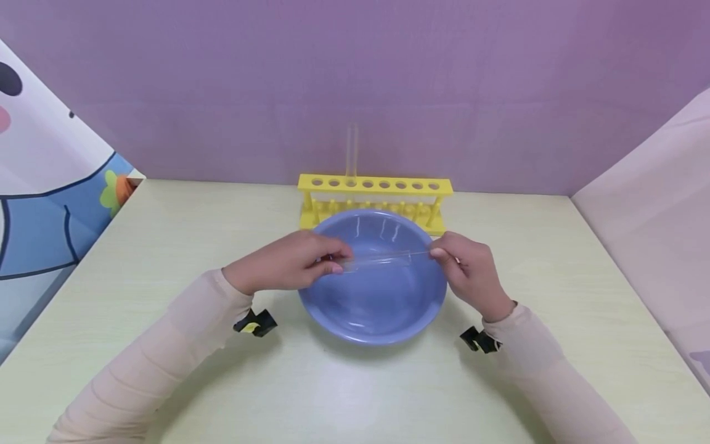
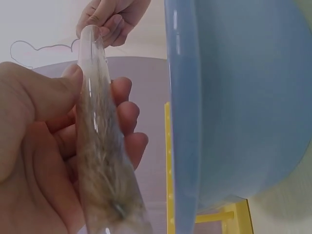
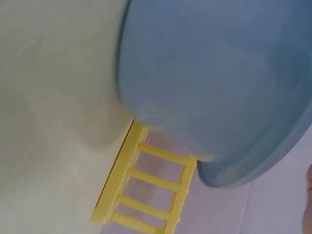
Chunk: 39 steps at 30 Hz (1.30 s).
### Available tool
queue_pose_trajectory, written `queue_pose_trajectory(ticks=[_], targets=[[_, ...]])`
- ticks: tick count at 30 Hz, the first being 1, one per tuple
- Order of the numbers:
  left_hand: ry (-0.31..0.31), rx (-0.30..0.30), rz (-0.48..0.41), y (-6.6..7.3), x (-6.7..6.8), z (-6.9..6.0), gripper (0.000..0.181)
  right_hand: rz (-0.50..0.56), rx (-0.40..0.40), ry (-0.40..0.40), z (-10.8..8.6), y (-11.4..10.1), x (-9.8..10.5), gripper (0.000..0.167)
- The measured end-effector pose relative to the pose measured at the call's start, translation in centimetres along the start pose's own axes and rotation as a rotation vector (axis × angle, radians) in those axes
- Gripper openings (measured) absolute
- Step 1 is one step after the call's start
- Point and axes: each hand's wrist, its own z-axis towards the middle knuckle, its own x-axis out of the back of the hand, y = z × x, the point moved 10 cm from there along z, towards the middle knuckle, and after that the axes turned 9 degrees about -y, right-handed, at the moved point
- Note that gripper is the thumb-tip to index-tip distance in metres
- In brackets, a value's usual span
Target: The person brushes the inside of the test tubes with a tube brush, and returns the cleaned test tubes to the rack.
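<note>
Over the blue basin (image 1: 371, 308), my left hand (image 1: 291, 262) grips a clear glass test tube (image 1: 383, 260) lying nearly level, its mouth toward the right. My right hand (image 1: 468, 268) pinches a thin rod or handle (image 1: 420, 253) that runs to the tube's mouth. In the left wrist view, the left thumb and fingers hold the tube (image 2: 100, 131) from both sides; something brownish and bristly shows through its glass, and the right hand (image 2: 114, 19) is at its far end. Only a sliver of a hand (image 3: 308, 204) enters the right wrist view.
Behind the basin stands a yellow test tube rack (image 1: 375, 183) with a row of holes. Another clear tube (image 1: 352, 151) stands upright in its third hole from the left. A purple backdrop (image 1: 355, 74) rises behind the pale table (image 1: 355, 394).
</note>
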Motion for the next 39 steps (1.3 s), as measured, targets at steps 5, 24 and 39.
queue_pose_trajectory(ticks=[5,24,39], targets=[[-0.009,-0.016,-0.018,0.1,0.0,-0.2,0.013,0.004,0.049,0.050,-0.2,-0.1,0.7,0.037],[-0.047,0.002,-0.044,-0.1,-0.2,-0.4,0.014,-0.071,0.123,0.168,-1.4,0.0,2.7,0.042],[-0.089,0.026,-0.102,-0.7,-0.4,-1.1,0.018,-0.098,0.112,0.253,-2.2,0.3,3.8,0.045]])
